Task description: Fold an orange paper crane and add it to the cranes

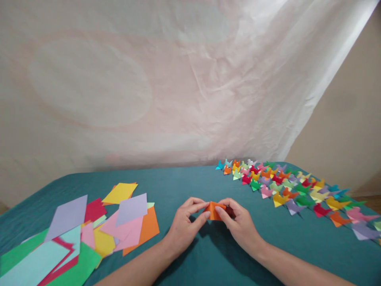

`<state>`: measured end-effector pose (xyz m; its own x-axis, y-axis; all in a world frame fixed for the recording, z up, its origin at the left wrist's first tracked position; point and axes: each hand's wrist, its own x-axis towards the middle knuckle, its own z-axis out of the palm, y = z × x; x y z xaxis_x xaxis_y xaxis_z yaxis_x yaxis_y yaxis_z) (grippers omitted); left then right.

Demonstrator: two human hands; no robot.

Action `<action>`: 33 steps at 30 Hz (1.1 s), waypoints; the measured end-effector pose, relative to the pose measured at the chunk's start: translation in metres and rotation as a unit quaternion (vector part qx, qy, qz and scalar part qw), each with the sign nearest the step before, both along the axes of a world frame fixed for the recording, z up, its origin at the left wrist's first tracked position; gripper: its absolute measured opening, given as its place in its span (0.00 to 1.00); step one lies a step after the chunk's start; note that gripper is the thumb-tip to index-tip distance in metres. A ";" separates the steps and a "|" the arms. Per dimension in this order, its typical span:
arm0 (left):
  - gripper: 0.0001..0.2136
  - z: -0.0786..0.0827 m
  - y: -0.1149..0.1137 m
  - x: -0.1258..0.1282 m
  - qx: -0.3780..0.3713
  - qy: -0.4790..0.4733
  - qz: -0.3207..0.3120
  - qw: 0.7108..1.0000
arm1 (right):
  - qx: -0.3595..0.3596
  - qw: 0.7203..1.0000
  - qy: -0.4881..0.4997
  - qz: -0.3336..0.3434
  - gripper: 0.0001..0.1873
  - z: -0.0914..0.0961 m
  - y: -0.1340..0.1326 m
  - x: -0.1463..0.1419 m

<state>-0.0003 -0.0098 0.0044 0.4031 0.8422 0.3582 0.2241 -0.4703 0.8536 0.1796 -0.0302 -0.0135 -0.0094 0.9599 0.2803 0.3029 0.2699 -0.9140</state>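
A small folded piece of orange paper (213,209) is held just above the teal tablecloth (178,182), between both hands. My left hand (185,226) pinches its left corner with thumb and fingers. My right hand (238,224) grips its right side, forefinger pressing on top. Both hands are closed on the paper.
A loose pile of coloured paper sheets (89,230) lies at the left: lilac, pink, orange, yellow, green, red. Rows of several small folded paper figures (285,186) in many colours run along the right side. A wrinkled pale sheet (166,79) hangs behind the table.
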 end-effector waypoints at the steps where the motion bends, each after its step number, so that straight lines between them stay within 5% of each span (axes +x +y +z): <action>1: 0.11 0.000 0.000 0.000 -0.001 0.001 -0.003 1.000 | 0.009 1.000 -0.009 0.001 0.12 -0.001 0.000 0.001; 17: 0.16 0.006 -0.007 0.001 0.027 0.039 -0.062 0.997 | 0.004 0.999 0.021 0.041 0.12 0.006 -0.002 -0.001; 33: 0.08 0.002 -0.007 0.001 0.035 0.024 -0.030 0.999 | 0.019 0.998 0.012 0.050 0.16 0.005 0.000 0.001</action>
<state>0.0011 -0.0164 0.0065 0.4694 0.7901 0.3944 0.2335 -0.5418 0.8074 0.1804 -0.0298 -0.0086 -0.0977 0.9428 0.3188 0.2510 0.3333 -0.9088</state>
